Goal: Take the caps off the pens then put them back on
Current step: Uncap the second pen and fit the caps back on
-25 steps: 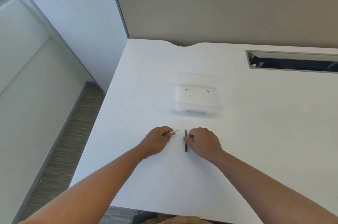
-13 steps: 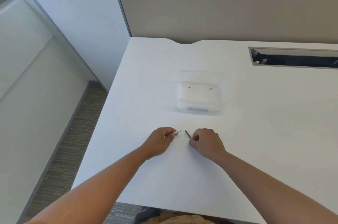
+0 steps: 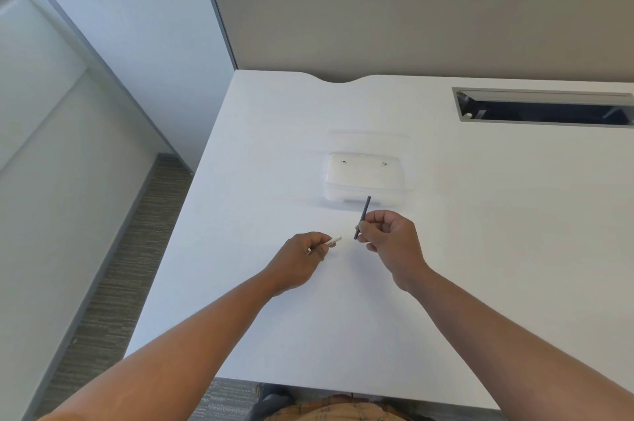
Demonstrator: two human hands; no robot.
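Observation:
A slim dark pen piece (image 3: 363,216) is pinched in my right hand (image 3: 389,245) and stands nearly upright above the white desk (image 3: 480,249), its upper end pointing away from me. My left hand (image 3: 302,257) grips a short white pen part (image 3: 333,241), whose end sticks out to the right toward the dark piece. A small gap separates the two parts. Whether either one is a cap or a pen body I cannot tell.
A clear plastic box (image 3: 364,180) with an open lid lies on the desk just beyond my hands. A cable slot (image 3: 545,108) is cut into the desk at the back right. A grey partition (image 3: 411,22) closes the far edge; the desk's left edge drops to carpet.
My right hand has lifted the dark piece off the desk and turned it upright. The left hand has kept its grip on the white part.

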